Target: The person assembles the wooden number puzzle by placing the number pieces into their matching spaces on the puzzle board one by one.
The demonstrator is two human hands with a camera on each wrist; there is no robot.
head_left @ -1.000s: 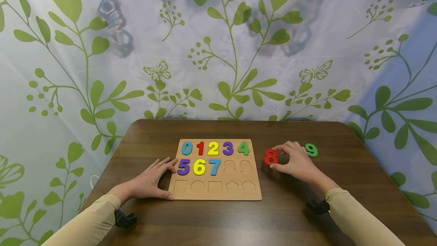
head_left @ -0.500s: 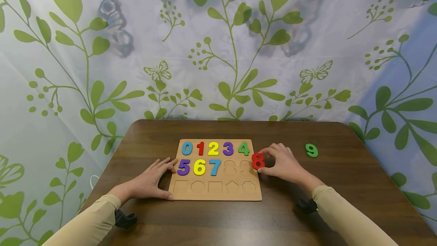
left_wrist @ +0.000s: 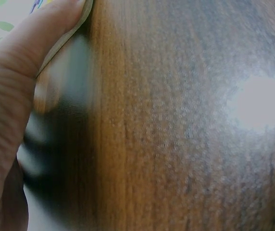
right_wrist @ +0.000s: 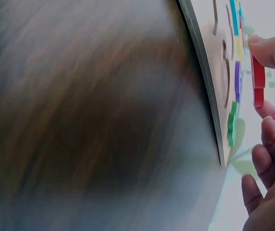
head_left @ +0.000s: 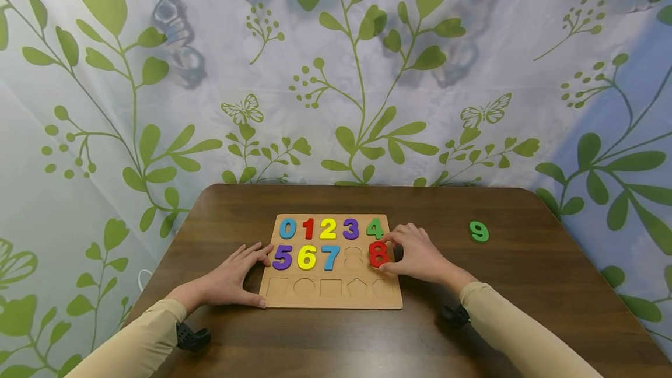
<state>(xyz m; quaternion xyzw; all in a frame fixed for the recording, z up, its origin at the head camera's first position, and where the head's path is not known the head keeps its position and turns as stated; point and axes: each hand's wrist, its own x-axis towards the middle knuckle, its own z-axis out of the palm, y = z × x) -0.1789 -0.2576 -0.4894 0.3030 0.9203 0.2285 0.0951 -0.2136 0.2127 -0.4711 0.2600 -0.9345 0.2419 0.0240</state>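
My right hand (head_left: 420,256) pinches a red number 8 (head_left: 378,254) between thumb and index finger. In the right wrist view the red 8 (right_wrist: 258,79) is raised above the wooden number board (head_left: 325,301). From the head it covers much of the right-hand recess in the middle row; the 8-shaped recess (head_left: 353,259) beside it shows bare. My left hand (head_left: 231,277) lies at the board's left side, its fingers spread, fingertips touching the edge and thumb at the near corner. In the left wrist view the thumb (left_wrist: 12,82) touches the board's edge.
Blue 0, red 1, yellow 2, purple 3 and green 4 (head_left: 375,228) sit in the top row. Purple 5, yellow 6 and blue 7 (head_left: 330,257) sit below. Shape recesses line the near row. A green 9 (head_left: 479,231) lies on the brown table (head_left: 446,206), right of the board.
My right hand has carried the red 8 leftward from the table to over the board's right part. The left hand and the board have stayed in place.
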